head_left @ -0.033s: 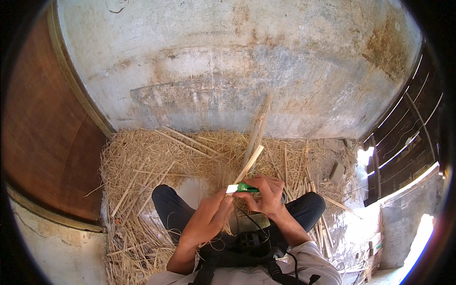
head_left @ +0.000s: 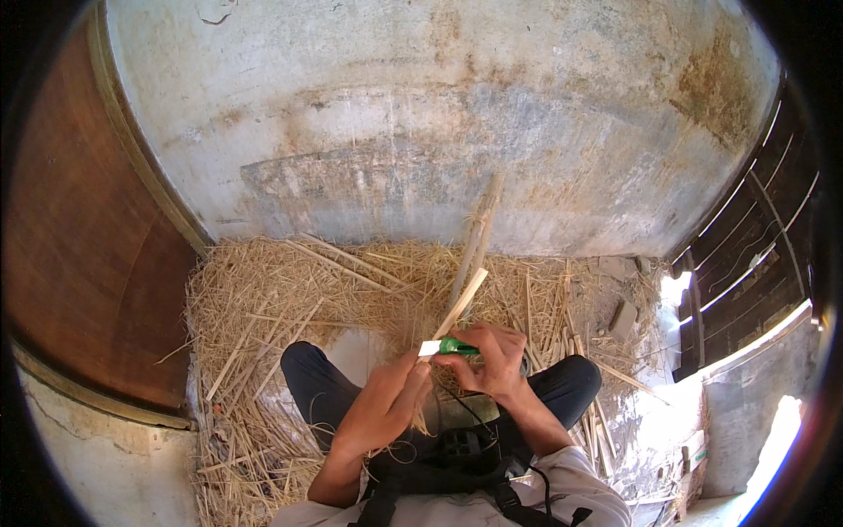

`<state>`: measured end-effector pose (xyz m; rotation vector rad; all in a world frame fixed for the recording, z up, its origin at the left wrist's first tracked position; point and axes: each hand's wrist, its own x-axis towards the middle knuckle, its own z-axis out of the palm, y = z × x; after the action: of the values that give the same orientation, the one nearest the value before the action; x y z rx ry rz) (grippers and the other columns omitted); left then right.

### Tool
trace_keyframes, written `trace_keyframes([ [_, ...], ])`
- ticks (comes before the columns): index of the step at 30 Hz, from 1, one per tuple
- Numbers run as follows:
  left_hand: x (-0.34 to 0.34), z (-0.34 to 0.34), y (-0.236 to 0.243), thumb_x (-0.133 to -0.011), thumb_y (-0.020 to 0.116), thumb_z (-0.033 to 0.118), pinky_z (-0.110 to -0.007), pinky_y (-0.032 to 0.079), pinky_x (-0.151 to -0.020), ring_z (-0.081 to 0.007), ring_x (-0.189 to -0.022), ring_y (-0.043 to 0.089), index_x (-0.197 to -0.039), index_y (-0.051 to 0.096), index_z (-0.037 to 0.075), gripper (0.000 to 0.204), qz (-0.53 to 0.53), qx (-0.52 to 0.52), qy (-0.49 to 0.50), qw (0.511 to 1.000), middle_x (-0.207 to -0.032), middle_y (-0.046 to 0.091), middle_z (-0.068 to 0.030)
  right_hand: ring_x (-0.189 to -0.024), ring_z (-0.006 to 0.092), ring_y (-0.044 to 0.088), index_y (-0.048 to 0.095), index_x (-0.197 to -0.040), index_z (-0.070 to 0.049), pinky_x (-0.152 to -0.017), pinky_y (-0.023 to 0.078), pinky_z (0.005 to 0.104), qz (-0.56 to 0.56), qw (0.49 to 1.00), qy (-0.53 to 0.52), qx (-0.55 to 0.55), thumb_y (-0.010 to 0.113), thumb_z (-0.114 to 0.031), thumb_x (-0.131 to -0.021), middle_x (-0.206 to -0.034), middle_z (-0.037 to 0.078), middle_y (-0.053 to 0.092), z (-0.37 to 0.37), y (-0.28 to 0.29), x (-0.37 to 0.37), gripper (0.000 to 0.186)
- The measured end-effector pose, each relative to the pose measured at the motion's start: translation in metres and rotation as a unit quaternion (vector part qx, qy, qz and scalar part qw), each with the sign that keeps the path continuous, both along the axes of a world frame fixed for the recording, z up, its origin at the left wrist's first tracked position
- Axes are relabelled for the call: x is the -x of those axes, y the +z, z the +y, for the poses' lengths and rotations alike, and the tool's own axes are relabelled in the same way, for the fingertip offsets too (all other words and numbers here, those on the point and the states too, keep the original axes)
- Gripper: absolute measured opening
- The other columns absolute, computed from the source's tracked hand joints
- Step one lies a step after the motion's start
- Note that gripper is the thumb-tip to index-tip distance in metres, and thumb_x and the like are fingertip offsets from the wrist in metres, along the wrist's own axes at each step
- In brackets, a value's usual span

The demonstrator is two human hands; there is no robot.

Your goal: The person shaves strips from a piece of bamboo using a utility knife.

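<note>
My right hand (head_left: 497, 358) is closed around the green handle of a knife (head_left: 456, 346). Its broad, pale blade points left and lies against a light wooden strip (head_left: 464, 299), possibly bamboo. My left hand (head_left: 384, 406) grips the lower part of that strip just beside the blade, its fingers wrapped tight. The strip slants up and to the right, away from me, past the knife. Thin curled shavings (head_left: 420, 418) hang below my left hand. Both hands are close together above my lap, between my bent knees.
Straw-like shavings (head_left: 246, 290) and loose strips cover the floor around my legs. Longer poles (head_left: 479, 230) lean on the stained wall (head_left: 421, 132) ahead. A brown panel (head_left: 88, 228) stands at left, and dark slats (head_left: 746, 255) at right. A small block (head_left: 623, 320) lies to the right.
</note>
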<state>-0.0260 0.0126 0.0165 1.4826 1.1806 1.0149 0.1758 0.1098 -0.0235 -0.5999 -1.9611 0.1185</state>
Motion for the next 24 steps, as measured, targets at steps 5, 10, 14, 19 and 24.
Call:
trace_keyframes([
  [5,-0.001,-0.001,-0.005,-0.120,0.042,0.024,-0.033,0.046,-0.055,-0.0139,-0.057,0.055,-0.117,0.060,-0.002,0.032,0.001,-0.024,0.004,1.000,-0.073,0.058,-0.0045,-0.065,0.0246,0.073,0.073,-0.102,-0.008,-0.057,0.057,0.0353,0.005,1.000,-0.013,-0.012,0.098,-0.034,-0.073,-0.080,0.007,0.072,0.001,0.004,-0.001,0.046],
  [10,-0.004,-0.004,0.006,-0.118,0.043,0.017,-0.033,0.040,-0.055,-0.0123,-0.057,0.048,-0.130,0.062,-0.001,0.030,-0.033,0.022,-0.010,0.999,-0.068,0.050,-0.0024,-0.065,0.0249,0.073,0.074,-0.101,-0.008,-0.057,0.056,0.0346,-0.015,0.999,-0.030,-0.025,0.098,-0.034,-0.073,-0.079,0.008,0.072,0.002,0.008,-0.006,0.045],
  [14,-0.005,-0.007,0.002,-0.117,0.044,0.013,-0.032,0.037,-0.055,-0.0105,-0.058,0.045,-0.133,0.063,-0.001,0.029,-0.061,0.029,-0.002,0.998,-0.066,0.047,-0.0008,-0.063,0.0243,0.072,0.075,-0.101,-0.009,-0.056,0.055,0.0347,-0.012,0.998,-0.036,-0.040,0.097,-0.032,-0.074,-0.078,0.006,0.072,0.005,0.006,-0.006,0.042],
  [19,0.002,-0.011,-0.003,-0.119,0.040,0.020,-0.031,0.044,-0.059,-0.0111,-0.062,0.050,-0.137,0.061,0.001,0.034,-0.026,0.047,-0.022,0.998,-0.073,0.049,-0.0009,-0.062,0.0240,0.072,0.075,-0.100,-0.010,-0.056,0.055,0.0359,-0.009,0.998,-0.050,-0.021,0.096,-0.031,-0.076,-0.076,0.005,0.072,0.009,0.008,-0.012,0.038],
  [24,0.001,-0.016,-0.006,-0.116,0.043,0.014,-0.034,0.043,-0.056,-0.0134,-0.059,0.050,-0.135,0.063,0.000,0.030,-0.039,0.063,-0.009,0.997,-0.068,0.049,-0.0018,-0.061,0.0247,0.072,0.075,-0.100,-0.010,-0.055,0.054,0.0366,0.002,0.998,-0.064,-0.030,0.095,-0.029,-0.080,-0.078,0.006,0.074,0.023,0.005,-0.016,0.034],
])
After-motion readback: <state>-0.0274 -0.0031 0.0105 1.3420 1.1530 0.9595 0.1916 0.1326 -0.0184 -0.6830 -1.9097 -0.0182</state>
